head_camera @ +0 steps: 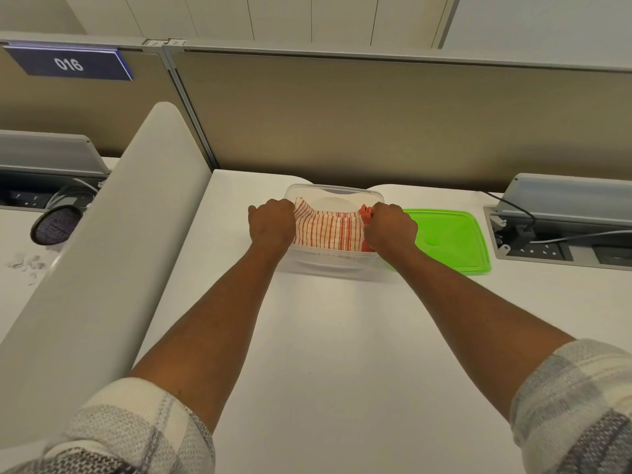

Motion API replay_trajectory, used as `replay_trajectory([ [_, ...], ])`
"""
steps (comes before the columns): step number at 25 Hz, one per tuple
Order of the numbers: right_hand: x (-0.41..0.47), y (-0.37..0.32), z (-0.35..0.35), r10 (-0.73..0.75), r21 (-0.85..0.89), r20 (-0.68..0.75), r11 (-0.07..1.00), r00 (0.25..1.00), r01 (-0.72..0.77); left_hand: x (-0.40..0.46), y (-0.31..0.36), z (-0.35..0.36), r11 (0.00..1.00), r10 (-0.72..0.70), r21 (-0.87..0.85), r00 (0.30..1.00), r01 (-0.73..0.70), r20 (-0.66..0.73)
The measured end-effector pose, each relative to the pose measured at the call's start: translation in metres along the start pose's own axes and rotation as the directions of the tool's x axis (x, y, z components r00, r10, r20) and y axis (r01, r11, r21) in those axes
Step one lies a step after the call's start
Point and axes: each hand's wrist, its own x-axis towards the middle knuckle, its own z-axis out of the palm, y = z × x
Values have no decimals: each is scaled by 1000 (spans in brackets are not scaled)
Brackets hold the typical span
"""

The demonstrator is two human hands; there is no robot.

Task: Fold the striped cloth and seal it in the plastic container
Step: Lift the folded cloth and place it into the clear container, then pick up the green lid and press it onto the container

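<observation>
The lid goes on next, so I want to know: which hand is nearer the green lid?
Right. The right hand grips the striped cloth at the container's right end, next to the green lid. The left hand holds the cloth's far end, across the container.

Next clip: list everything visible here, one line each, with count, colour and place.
cloth: one, red-and-white striped, folded, inside the container
container: one, clear plastic, mid-desk near the partition
lid: one, green, flat on the desk right of the container
desk: one, white
partition: beige, behind the desk
sign: one, blue, reads 016, upper left
divider: one, white, left of the desk
power box: one, grey, far right, cables plugged in
left hand: gripping the cloth's left end
right hand: gripping its right end
sleeves: two, checked grey-white, rolled up
</observation>
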Motion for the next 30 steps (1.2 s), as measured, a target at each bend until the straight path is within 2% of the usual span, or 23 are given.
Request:
replay_trajectory([
  [4,-5,-1,-1,-29,104,-34,994,999,32,-4,4,2,997,-50,-53,998,48,-49],
  [10,-13,20,-12,-70,201,-270,971,960,127,-17,14,-7,994,-44,-108,979,22,-199],
  [13,-22,58,-13,-60,206,-298,970,953,126,-30,40,-18,976,112,-140,932,-169,-346],
  [18,-35,128,-12,41,183,-185,983,982,-6,-84,116,-8,850,336,-203,798,-486,-501],
  [21,-38,159,-13,26,104,-76,994,997,-18,-112,157,15,732,541,-176,718,-658,-438],
  [23,-41,177,-12,10,48,4,999,1000,-11,-120,175,25,730,590,-228,763,-644,-263],
  [25,-43,194,-10,6,17,63,1000,998,-7,-121,187,34,784,578,-228,813,-577,-71],
  [27,-44,210,-8,-1,-4,91,1000,996,2,-120,195,40,832,538,-167,843,-529,9],
  [30,-44,223,-5,-17,15,100,1000,995,16,-118,205,43,878,474,-103,880,-468,43],
])
